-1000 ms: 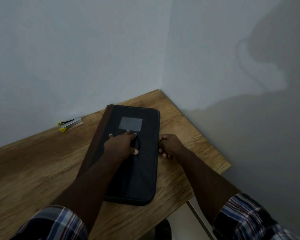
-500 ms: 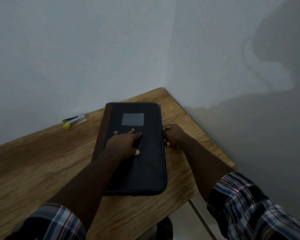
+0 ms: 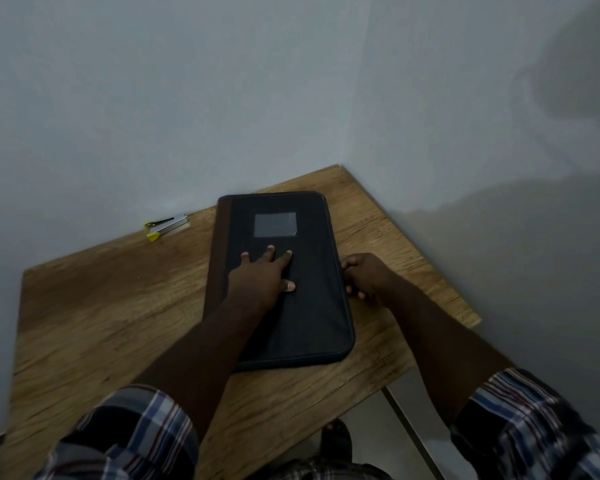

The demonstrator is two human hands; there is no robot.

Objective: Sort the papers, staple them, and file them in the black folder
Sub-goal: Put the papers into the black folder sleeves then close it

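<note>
The black folder [image 3: 309, 306] lies closed and flat on the wooden table [image 3: 101, 323], with a grey label patch near its far end. My left hand [image 3: 264, 275] rests flat on the cover, fingers spread and straight. My right hand [image 3: 364, 275] is at the folder's right edge with its fingers curled against that edge. No papers are visible. A silver stapler with yellow ends [image 3: 167, 226] lies by the wall at the table's far left.
The table sits in a corner between two pale walls. Its right edge ends close to my right forearm, with floor and a foot [image 3: 336, 434] below.
The folder has been turned slightly so it lies squarer to me. Both hands keep their places on it while the view has shifted left.
</note>
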